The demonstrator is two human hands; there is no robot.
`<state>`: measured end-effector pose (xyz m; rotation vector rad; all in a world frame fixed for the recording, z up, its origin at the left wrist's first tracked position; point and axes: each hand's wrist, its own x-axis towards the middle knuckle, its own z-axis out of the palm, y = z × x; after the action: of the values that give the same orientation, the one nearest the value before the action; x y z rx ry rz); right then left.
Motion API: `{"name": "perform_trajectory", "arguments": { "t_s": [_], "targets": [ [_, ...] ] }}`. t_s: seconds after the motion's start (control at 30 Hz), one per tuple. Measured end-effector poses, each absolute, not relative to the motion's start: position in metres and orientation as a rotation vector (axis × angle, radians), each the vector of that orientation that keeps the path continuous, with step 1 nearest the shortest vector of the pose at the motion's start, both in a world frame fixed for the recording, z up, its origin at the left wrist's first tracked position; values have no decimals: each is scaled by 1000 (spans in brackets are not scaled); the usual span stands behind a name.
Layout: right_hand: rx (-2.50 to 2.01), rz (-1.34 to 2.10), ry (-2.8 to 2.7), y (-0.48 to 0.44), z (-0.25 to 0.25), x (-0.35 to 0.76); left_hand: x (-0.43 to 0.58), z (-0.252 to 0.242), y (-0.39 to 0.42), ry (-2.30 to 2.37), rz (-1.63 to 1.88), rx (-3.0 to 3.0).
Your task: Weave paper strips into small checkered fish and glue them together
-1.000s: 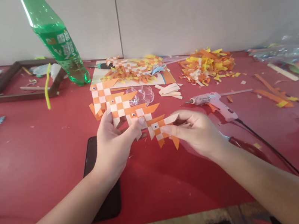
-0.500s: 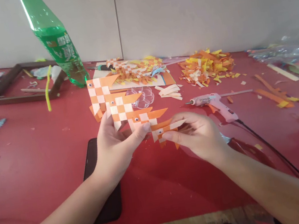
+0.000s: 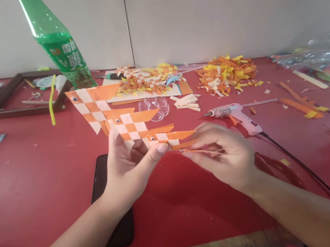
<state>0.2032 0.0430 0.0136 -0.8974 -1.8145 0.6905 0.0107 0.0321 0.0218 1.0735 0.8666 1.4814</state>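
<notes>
A chain of orange-and-white woven paper fish [image 3: 120, 120] with small googly eyes is held above the red table [image 3: 34, 169]. My left hand [image 3: 129, 162] grips the middle of the chain from below, thumb pressed on one fish. My right hand [image 3: 223, 154] pinches the smallest fish [image 3: 183, 139] at the chain's right end, now seen nearly edge-on. A black phone [image 3: 109, 207] lies flat under my left wrist.
A pink glue gun [image 3: 238, 114] with a black cord lies right of my hands. Behind are more woven fish on card [image 3: 145, 80], a heap of paper scraps [image 3: 226, 72], clear plastic pieces [image 3: 156, 106], a green bottle [image 3: 60, 44] and a wooden frame [image 3: 19, 94].
Both hands have tilted the chain backward, so the fish now lie flatter and the largest one points farther left. The smallest fish has turned edge-on.
</notes>
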Motion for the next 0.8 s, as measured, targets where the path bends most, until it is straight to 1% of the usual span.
{"name": "perform_trajectory", "arguments": {
  "t_s": [0.27, 0.4, 0.57, 0.63, 0.8],
  "targets": [
    [-913, 737, -1821, 42, 16, 202, 8, 19, 32, 900, 1439, 1100],
    [-969, 898, -1755, 41, 17, 200, 9, 21, 33, 905, 1458, 1100],
    [-920, 1202, -1589, 42, 18, 197, 9, 17, 35, 833, 1488, 1131],
    [-898, 1269, -1553, 43, 19, 197, 9, 16, 36, 834, 1491, 1137],
    [-976, 1128, -1536, 43, 20, 196, 10, 16, 37, 767, 1434, 1099]
  ]
}}
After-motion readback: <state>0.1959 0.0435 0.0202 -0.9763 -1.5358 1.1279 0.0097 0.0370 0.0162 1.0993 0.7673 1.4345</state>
